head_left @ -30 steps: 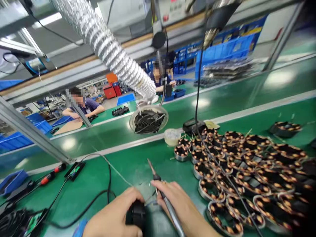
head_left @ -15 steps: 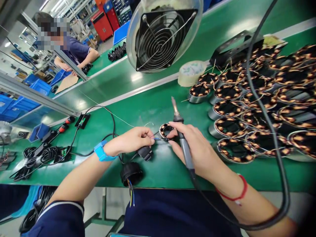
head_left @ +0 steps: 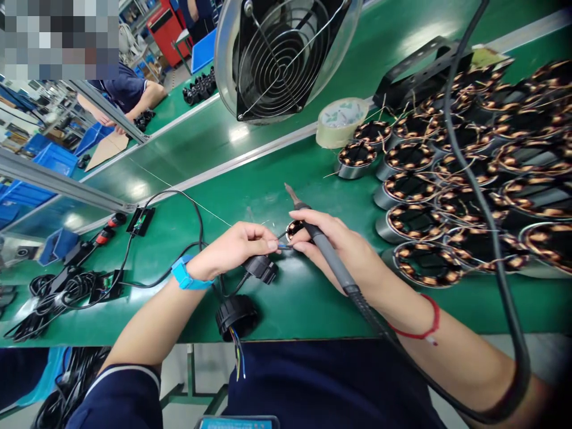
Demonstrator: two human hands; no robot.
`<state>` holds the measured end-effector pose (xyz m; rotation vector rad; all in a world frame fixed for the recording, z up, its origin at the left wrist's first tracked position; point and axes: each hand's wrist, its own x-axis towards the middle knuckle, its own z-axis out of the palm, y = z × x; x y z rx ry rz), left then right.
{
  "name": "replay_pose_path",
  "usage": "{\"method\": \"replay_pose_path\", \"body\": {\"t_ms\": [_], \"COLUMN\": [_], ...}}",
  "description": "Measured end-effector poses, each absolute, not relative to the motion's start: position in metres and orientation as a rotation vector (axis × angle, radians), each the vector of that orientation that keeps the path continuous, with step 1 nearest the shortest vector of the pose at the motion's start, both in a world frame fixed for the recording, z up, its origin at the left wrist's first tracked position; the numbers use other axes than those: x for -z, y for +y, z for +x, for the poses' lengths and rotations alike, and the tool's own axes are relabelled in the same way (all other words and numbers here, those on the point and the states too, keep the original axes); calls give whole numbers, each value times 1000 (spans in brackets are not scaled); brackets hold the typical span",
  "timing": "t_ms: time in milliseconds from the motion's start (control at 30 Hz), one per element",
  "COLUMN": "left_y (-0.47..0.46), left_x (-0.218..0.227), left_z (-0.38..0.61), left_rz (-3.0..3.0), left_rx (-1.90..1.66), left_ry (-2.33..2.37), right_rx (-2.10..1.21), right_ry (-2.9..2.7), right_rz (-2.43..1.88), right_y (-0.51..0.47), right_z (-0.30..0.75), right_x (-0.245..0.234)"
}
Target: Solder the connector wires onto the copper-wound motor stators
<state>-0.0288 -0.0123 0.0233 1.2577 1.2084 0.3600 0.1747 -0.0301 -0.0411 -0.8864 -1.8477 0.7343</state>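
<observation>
Beside the small wound ring (head_left: 290, 231), your left grip (head_left: 239, 245) pinches thin wires (head_left: 285, 246) — your right grip (head_left: 351, 247) holds a soldering iron (head_left: 329, 255).

Not one readable word there! Green printing showed on the round, yellowish, translucent roll of tape (head_left: 341, 121), but too small to make out; and at the bottom edge, the flat, dark-framed object with a bright blue face (head_left: 236, 423) offered only faint, illegible marks.

Right hand (head_left: 357, 257), soldering iron (head_left: 330, 255) (tilted), stators (head_left: 415, 233)
</observation>
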Motion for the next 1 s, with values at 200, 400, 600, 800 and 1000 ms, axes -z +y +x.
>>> {"method": "replay_pose_path", "body": {"t_ms": [200,400,600,800,1000], "left_y": [-12,-16,-18,-18,-17], "left_x": [-17,-17,-17,-16,-14], "left_z": [-27,-25,-21,-26,-30], "left_rz": [1243,1252,1319,1281,1220], "left_rx": [-385,-366,-318,-389,-376], "left_ry": [1173,1231,1282,1183,1125], "right_rx": [-642,-647,-506,-485,-531], "right_ry": [-1931,-1859,-1993,-2032,-1919], "right_rz": [-911,-924,-930,-905,-982], "right_y": [-32,-41,-47,-36,-33], "right_z": [166,170,173,172,167], "right_x": [32,36,39,32,35]}}
